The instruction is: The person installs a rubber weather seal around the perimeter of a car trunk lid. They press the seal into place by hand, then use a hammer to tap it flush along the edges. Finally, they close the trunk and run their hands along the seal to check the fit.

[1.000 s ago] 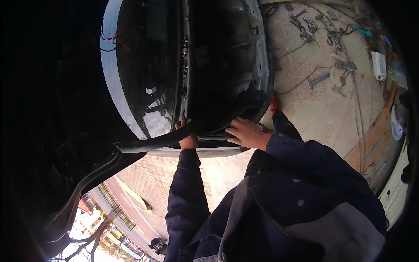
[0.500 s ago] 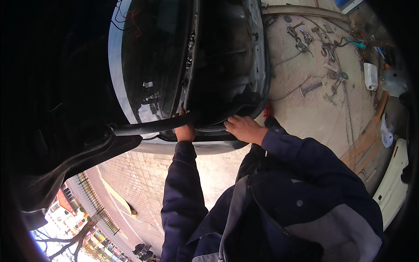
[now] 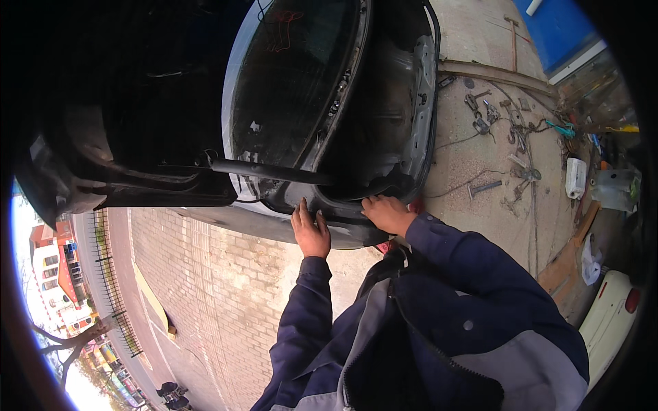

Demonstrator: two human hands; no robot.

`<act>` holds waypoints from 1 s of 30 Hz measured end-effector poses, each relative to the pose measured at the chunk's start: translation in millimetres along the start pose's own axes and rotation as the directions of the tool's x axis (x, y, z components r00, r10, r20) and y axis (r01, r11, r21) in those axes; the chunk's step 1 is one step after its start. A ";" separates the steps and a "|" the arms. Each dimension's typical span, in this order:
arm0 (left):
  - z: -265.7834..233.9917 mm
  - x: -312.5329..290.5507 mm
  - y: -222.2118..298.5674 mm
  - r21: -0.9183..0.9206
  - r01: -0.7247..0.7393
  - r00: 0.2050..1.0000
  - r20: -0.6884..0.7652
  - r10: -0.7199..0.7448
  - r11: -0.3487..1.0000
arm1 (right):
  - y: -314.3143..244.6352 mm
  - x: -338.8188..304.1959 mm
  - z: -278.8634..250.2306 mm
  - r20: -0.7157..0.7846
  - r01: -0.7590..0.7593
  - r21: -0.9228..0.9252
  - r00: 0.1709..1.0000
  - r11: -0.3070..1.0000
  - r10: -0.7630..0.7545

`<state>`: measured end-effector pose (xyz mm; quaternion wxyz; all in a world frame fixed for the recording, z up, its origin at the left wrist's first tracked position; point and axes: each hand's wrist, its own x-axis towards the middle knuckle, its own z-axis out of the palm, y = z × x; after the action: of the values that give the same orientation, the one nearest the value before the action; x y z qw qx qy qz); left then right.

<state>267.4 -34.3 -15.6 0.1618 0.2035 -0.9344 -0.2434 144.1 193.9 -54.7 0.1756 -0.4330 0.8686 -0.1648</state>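
I have the left hand (image 3: 312, 229) palm down at the near corner of the boot, fingers parted and reaching over the painted edge, with nothing gripped that I can make out. The right hand (image 3: 389, 214) is bent over the rim just beside it, fingertips on the dark seal (image 3: 346, 203); whether it pinches that strip or only presses, I cannot tell. The seal follows the boot's lip, passing between the two hands. My first worry is the curve there: uneven pressure, or a fingertip slipping, could let the strip pucker or lift. My second is the strut (image 3: 267, 170), which slants across just above the left hand; its far end is lost in shadow, so I can't judge how well it is seated, and if it gave way the lid (image 3: 161, 188) could drop toward the wrists. The seal looks like soft matt rubber, narrow and rounded; the strut is a smooth, straight black bar. The rear window (image 3: 281, 113) is glossy and curved, with a thin tangle of red wire (image 3: 281, 31) over it. Dull, scuffed metal lines the boot's hollow (image 3: 391, 103), and outside lie rough, pale paving (image 3: 226, 253) and a grey hammer (image 3: 485, 186).
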 end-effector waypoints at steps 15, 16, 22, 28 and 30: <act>-22.2 -127.9 -46.8 -0.145 0.277 0.939 -0.170 -0.300 0.950 | 21.9 31.5 -40.8 0.225 0.056 0.126 0.971 0.990 -0.083; -23.6 -135.9 -48.2 -0.167 0.315 0.930 -0.144 -0.339 0.934 | 21.4 33.3 -42.6 0.240 0.064 0.106 0.967 0.992 -0.088; -18.2 -152.5 -42.2 -0.217 0.347 0.901 -0.194 -0.389 0.912 | 3.7 26.5 -38.2 0.259 0.023 -0.100 0.966 0.995 0.003; -11.1 -105.7 -13.8 -0.229 0.120 0.964 -0.205 -0.169 0.966 | -6.6 29.4 -42.7 0.269 0.063 -0.175 0.963 0.983 -0.014; -7.9 -78.6 1.8 -0.212 -0.008 0.976 -0.215 -0.039 0.977 | -6.3 34.2 -46.8 0.304 0.065 -0.192 0.953 0.979 -0.004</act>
<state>338.1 0.2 -24.2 0.2823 0.2178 -0.8781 -0.3190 108.3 168.8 -16.1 0.2591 -0.4837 0.8359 -0.0118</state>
